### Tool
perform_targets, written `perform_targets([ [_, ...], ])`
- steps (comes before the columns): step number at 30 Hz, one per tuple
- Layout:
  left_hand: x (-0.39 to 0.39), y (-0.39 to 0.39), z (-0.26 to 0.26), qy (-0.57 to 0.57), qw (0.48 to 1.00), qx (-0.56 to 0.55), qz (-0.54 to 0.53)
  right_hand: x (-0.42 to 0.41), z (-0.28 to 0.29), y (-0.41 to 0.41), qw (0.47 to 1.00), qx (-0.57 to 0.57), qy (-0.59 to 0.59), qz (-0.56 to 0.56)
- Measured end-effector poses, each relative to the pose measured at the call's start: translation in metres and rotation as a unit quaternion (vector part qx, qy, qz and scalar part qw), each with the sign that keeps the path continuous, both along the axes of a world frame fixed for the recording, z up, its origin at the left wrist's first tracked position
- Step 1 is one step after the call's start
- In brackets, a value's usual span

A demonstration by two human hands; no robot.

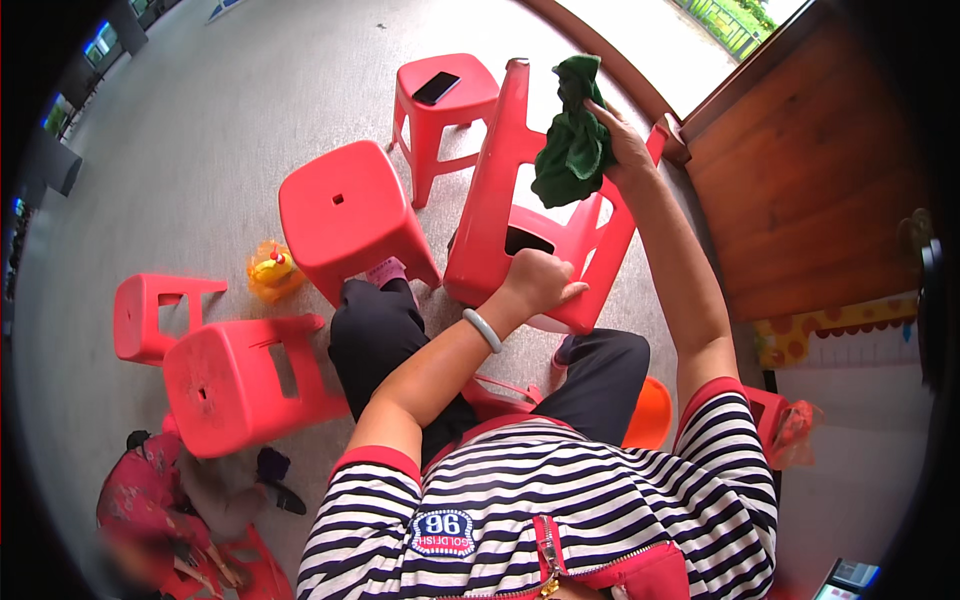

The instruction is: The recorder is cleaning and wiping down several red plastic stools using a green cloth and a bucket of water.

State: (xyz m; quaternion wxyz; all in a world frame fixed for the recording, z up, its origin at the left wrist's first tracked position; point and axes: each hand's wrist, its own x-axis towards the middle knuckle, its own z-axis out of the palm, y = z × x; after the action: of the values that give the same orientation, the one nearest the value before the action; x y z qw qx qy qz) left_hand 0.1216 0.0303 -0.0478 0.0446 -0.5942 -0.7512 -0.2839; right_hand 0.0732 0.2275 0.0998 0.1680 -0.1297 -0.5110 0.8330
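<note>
My left hand [536, 281], with a pale bangle on its wrist, grips a red plastic stool [487, 202] between my knees. The stool is tipped over, its legs pointing away from me. Part of its frame is hidden behind my hand and forearm. In my right hand [628, 146] is a bunched dark green cloth [574, 154], raised over the stool's legs. An upright red stool [341, 206] with a small square hole in its seat stands just left of the tipped one.
Farther off, another stool [469, 71] carries a smartphone [436, 88]. Two stools [206, 394] lie sideways at left, near a yellow toy [274, 270] in orange wrapping. A person [142, 487] bends low at bottom left. A wooden door [817, 172] bounds the right; an orange plastic object [652, 416] is by my thigh.
</note>
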Motion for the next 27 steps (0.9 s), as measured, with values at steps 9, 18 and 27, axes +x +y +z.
perform_targets([
  [9, 0.015, 0.015, 0.01, -0.015, 1.0, 0.001, -0.02, -0.087, -0.029, 0.039, 0.847, 0.522, -0.087, -0.057],
  [18, 0.0, -0.001, 0.01, -0.013, 0.999, 0.04, -0.002, -0.051, -0.078, -0.098, 0.557, 0.811, -0.168, -0.062],
  [27, -0.005, -0.011, -0.014, 0.106, 0.993, 0.054, -0.005, 0.013, -0.09, -0.137, 0.614, 0.785, -0.043, 0.062],
])
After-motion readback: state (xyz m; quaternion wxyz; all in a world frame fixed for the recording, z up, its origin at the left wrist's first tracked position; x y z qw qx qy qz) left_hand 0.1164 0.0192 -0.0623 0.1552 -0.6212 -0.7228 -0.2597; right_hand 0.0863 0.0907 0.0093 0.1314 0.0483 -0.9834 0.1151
